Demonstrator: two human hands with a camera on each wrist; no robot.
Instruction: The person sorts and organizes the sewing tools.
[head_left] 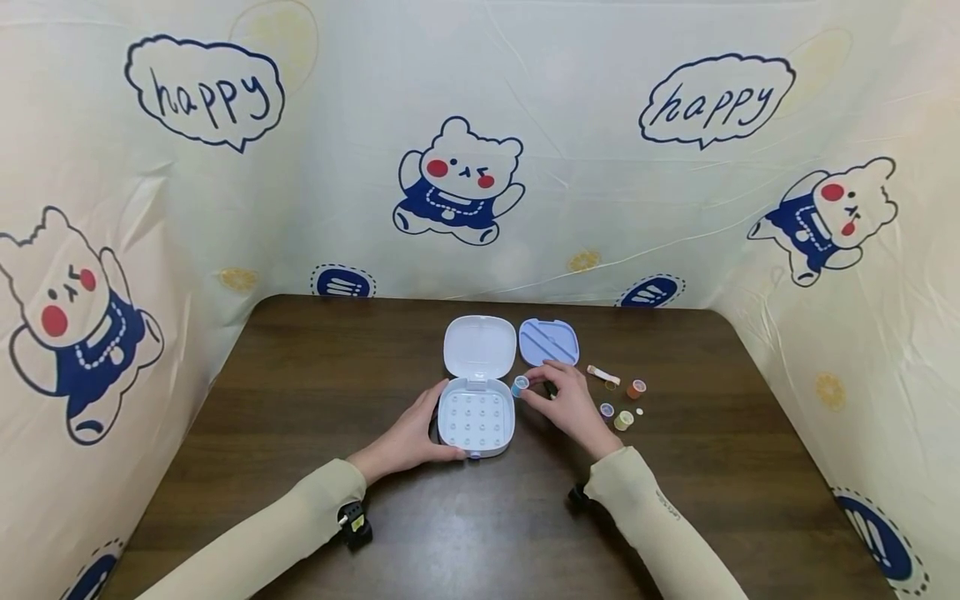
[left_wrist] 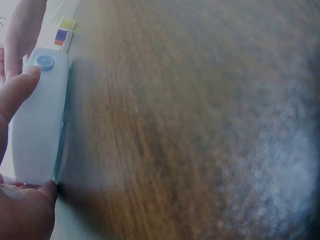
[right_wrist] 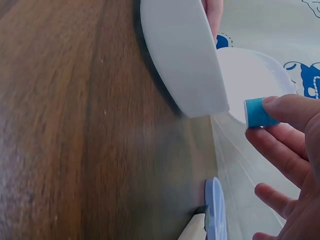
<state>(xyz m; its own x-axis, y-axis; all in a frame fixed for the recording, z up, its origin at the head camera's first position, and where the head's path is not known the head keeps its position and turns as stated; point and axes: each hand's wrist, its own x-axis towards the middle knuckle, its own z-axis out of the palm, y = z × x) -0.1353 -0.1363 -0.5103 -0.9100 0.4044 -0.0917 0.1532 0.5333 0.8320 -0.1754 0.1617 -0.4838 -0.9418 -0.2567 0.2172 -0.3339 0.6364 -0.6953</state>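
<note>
While your left hand [head_left: 408, 437] grips the open case [head_left: 498, 451], its pegs [head_left: 482, 413] stand bare and the work looks barely begun: three spools [head_left: 623, 420] lie on the worktop [head_left: 465, 533], your right hand [head_left: 566, 404] pinches a blue spool [head_left: 519, 386] beside the case, with a lavender panel [head_left: 557, 348] beyond.

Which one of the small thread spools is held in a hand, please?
The blue spool, pinched by the right hand beside the open case. The orange spool, yellow spool and purple spool rest on the table, untouched.

The right wrist view crops the case [right_wrist: 182, 60]; the left blurs the tabletop [left_wrist: 215, 100].
</note>
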